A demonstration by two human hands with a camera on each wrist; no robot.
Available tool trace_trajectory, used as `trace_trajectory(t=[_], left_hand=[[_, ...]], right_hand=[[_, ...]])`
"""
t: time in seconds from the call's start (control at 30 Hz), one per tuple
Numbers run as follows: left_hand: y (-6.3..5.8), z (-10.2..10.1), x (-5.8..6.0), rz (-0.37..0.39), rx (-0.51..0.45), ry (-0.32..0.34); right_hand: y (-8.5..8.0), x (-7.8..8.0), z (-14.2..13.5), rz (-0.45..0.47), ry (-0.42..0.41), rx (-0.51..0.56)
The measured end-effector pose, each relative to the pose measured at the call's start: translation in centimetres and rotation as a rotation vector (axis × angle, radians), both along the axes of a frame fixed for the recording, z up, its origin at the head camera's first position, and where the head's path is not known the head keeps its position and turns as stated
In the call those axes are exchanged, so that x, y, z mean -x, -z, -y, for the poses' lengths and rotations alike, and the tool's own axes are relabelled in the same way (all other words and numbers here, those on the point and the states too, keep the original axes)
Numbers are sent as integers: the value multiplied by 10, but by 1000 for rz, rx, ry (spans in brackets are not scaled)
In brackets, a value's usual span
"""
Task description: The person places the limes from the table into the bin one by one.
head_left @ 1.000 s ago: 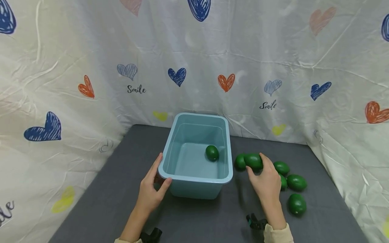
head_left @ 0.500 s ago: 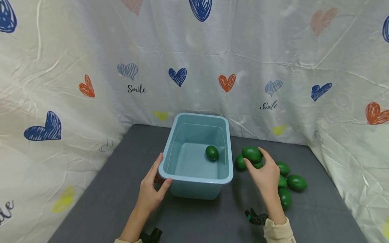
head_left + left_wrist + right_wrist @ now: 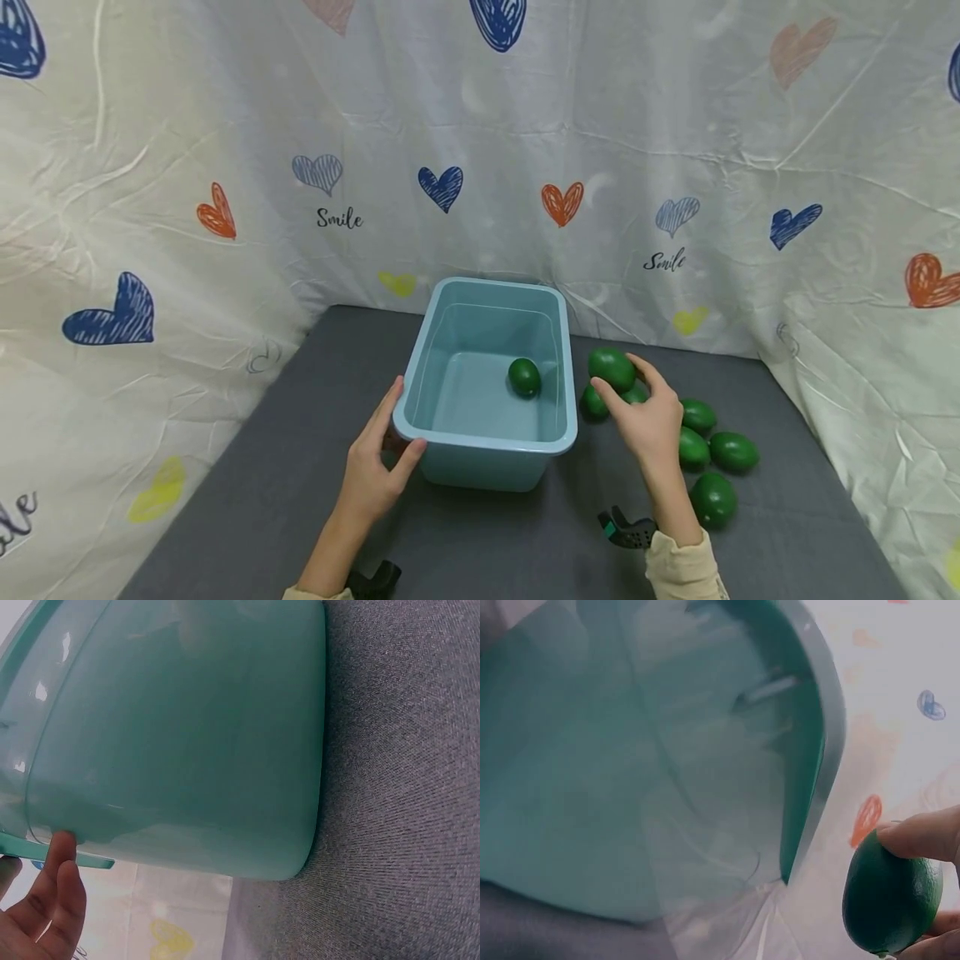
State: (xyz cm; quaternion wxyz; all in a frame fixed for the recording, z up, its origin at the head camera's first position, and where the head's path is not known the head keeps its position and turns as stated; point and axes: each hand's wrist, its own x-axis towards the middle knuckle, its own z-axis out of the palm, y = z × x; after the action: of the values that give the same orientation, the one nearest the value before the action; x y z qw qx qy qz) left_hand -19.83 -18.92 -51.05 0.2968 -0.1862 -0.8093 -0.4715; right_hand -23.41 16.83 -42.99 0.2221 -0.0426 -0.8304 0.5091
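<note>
A light blue plastic tub (image 3: 483, 467) stands on the table, one lime (image 3: 524, 377) lying on its floor. My left hand (image 3: 375, 467) holds the tub's near left corner, thumb at the front and fingers along the left side. In the left wrist view its fingertips (image 3: 66, 847) meet the wall just under the rim. A dark green, glossy lime (image 3: 611, 369) is pinched between thumb and fingers of my right hand (image 3: 651, 417), raised beside the tub's right wall. The right wrist view has this lime (image 3: 892, 896) close up, outside the rim (image 3: 829, 757).
Two limes lie under the held one, the left lime (image 3: 594, 403) close by the tub's right wall. Several more, among them a near lime (image 3: 713, 500), lie right of my right wrist. A curtain with printed hearts (image 3: 442, 187) hangs behind the grey table (image 3: 360, 350).
My right hand has lifted the lime off the group and carried it up and left toward the tub. A near lime on the right has rolled. My left hand stays at the corner.
</note>
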Motion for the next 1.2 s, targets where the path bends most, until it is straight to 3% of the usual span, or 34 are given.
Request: trace_trajectory(t=[0.33,0.93,1.2], left_hand=[[-1,0,-2,33,-1,12],[-2,1,-2,23,7,12],[-1,1,-2,20,6,7]], right_hand=[[-10,3,18,-1,-5,-32],[-10,2,56,18,-193,22],[-9,1,60,28,-196,24]])
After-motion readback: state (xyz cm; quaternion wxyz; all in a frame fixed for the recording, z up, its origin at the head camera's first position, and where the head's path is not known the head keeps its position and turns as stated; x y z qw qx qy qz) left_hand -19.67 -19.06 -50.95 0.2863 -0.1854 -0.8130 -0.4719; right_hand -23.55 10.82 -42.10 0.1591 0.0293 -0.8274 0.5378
